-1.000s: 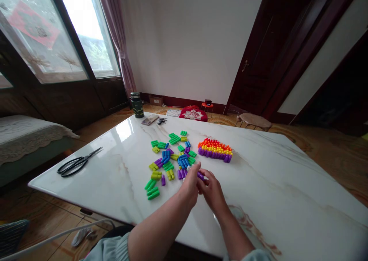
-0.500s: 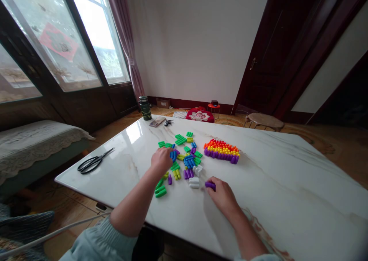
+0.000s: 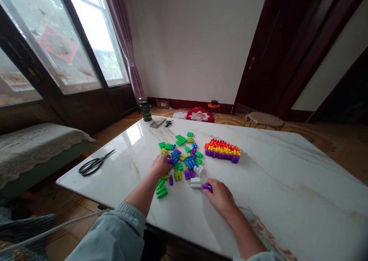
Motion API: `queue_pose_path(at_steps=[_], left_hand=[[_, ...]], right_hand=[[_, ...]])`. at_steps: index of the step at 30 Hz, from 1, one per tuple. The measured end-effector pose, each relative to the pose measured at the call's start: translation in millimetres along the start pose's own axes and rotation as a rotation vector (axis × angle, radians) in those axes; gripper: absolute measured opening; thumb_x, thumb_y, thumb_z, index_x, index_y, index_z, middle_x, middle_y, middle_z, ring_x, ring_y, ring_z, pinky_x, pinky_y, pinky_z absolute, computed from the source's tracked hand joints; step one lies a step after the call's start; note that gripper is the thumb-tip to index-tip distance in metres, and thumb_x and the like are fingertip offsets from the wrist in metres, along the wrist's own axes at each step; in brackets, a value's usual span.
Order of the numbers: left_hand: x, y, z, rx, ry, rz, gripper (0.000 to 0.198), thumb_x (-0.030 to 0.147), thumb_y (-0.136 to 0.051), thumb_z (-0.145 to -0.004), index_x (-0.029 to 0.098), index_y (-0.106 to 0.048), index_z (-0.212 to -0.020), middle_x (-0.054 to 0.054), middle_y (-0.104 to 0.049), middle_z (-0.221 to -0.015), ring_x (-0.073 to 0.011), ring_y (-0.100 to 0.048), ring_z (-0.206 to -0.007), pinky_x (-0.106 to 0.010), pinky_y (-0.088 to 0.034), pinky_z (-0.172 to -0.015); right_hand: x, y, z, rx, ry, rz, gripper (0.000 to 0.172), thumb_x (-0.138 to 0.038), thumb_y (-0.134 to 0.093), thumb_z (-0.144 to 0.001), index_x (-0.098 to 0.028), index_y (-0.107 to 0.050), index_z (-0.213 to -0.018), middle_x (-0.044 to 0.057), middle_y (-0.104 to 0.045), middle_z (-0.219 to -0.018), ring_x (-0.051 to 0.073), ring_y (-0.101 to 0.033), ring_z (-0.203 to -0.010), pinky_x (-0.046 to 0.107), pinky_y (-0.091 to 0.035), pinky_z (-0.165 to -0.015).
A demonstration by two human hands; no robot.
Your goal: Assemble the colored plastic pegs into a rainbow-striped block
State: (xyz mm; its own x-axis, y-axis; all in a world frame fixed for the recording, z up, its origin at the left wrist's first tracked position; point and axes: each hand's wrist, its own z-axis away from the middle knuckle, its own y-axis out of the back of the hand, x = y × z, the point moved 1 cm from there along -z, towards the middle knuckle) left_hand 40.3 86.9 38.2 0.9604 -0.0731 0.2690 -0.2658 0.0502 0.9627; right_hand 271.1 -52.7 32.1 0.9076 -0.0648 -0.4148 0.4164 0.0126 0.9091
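My right hand (image 3: 220, 196) pinches a purple bullet-shaped plastic block (image 3: 207, 187) just to the right of white blocks (image 3: 195, 183). Across the loose pile, my left hand (image 3: 160, 166) has its fingers closed at a purple block (image 3: 169, 161), partly covered by the fingertips. Blue blocks (image 3: 174, 156) lie right beside those fingers. Green blocks (image 3: 162, 192) and a single purple block (image 3: 171, 180) are nearer me. To the right stands a joined row build (image 3: 222, 150) in red, orange, yellow and purple.
Black-handled scissors (image 3: 96, 163) lie on the left of the white marble table (image 3: 273, 176). At its far left corner are a camouflage flask (image 3: 145, 109), a phone (image 3: 157, 122) and keys (image 3: 168, 123). A round stool (image 3: 264, 119) stands beyond the table.
My left hand has drawn back toward me and left, uncovering yellow-green blocks behind it. My right hand, with its purple block, has shifted slightly left and lower.
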Motion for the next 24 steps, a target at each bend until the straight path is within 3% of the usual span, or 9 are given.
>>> queue_pose_path(at_steps=[5, 8, 12, 14, 18, 21, 24], left_hand=[[5.0, 31.7, 2.5, 0.059, 0.120, -0.041, 0.041, 0.040, -0.063, -0.067, 0.022, -0.067, -0.103, -0.011, -0.067, -0.103, -0.0284, -0.061, -0.097, -0.032, -0.047, -0.072], [19.0, 44.1, 13.3, -0.001, -0.044, 0.114, 0.044, 0.045, -0.064, -0.066, 0.022, -0.068, -0.102, -0.005, -0.068, -0.090, -0.0224, -0.062, -0.084, -0.027, -0.046, -0.066], [50.4, 27.0, 38.7, -0.229, -0.368, 0.251, 0.039, 0.042, -0.068, -0.063, 0.021, -0.071, -0.096, -0.002, -0.067, -0.078, -0.0180, -0.061, -0.071, -0.025, -0.045, -0.064], [65.1, 12.9, 50.3, -0.185, -0.439, 0.180, 0.036, 0.037, -0.069, -0.061, 0.022, -0.072, -0.093, -0.003, -0.068, -0.082, -0.0203, -0.061, -0.078, -0.027, -0.046, -0.069], [87.8, -4.8, 64.5, -0.115, -0.452, 0.073, 0.038, 0.034, -0.071, -0.060, 0.022, -0.072, -0.096, -0.007, -0.066, -0.091, -0.0253, -0.062, -0.087, -0.031, -0.047, -0.074], [97.5, -5.3, 65.0, -0.125, -0.462, 0.072, 0.043, 0.038, -0.074, -0.061, 0.023, -0.071, -0.101, -0.007, -0.065, -0.096, -0.0255, -0.062, -0.089, -0.032, -0.048, -0.077], [95.9, 1.2, 52.4, 0.019, -0.467, 0.107, 0.041, 0.039, -0.067, -0.071, 0.024, -0.067, -0.108, -0.007, -0.064, -0.102, -0.0238, -0.060, -0.095, -0.033, -0.047, -0.084]], right_hand=[[1.3, 0.5, -1.2, -0.002, 0.003, 0.019, 0.016, -0.024, -0.054, -0.080, -0.021, -0.067, -0.089, 0.004, -0.069, -0.093, 0.018, -0.063, -0.088, 0.023, -0.037, -0.070], [0.4, -0.4, -2.5, -0.006, -0.004, 0.027, 0.016, -0.025, -0.054, -0.080, -0.022, -0.067, -0.089, 0.004, -0.069, -0.093, 0.019, -0.064, -0.088, 0.023, -0.037, -0.068], [-2.8, 0.1, -1.1, -0.002, -0.002, 0.016, 0.015, -0.023, -0.055, -0.079, -0.021, -0.067, -0.088, 0.004, -0.069, -0.093, 0.019, -0.064, -0.088, 0.024, -0.038, -0.067], [-3.4, 0.6, 0.3, 0.006, 0.002, -0.002, 0.015, -0.022, -0.055, -0.080, -0.021, -0.067, -0.089, 0.005, -0.069, -0.093, 0.019, -0.064, -0.088, 0.024, -0.039, -0.069], [-0.6, -2.0, 0.6, 0.025, 0.016, -0.075, 0.016, -0.019, -0.053, -0.082, -0.018, -0.066, -0.090, 0.007, -0.069, -0.095, 0.019, -0.064, -0.090, 0.023, -0.040, -0.075], [2.0, -6.3, -2.1, 0.035, 0.031, -0.125, 0.017, -0.016, -0.054, -0.080, -0.017, -0.066, -0.093, 0.008, -0.068, -0.097, 0.019, -0.063, -0.091, 0.023, -0.041, -0.079], [2.0, -9.3, -4.6, 0.047, 0.036, -0.158, 0.019, -0.014, -0.055, -0.079, -0.016, -0.065, -0.095, 0.008, -0.067, -0.098, 0.019, -0.062, -0.093, 0.023, -0.041, -0.081]])
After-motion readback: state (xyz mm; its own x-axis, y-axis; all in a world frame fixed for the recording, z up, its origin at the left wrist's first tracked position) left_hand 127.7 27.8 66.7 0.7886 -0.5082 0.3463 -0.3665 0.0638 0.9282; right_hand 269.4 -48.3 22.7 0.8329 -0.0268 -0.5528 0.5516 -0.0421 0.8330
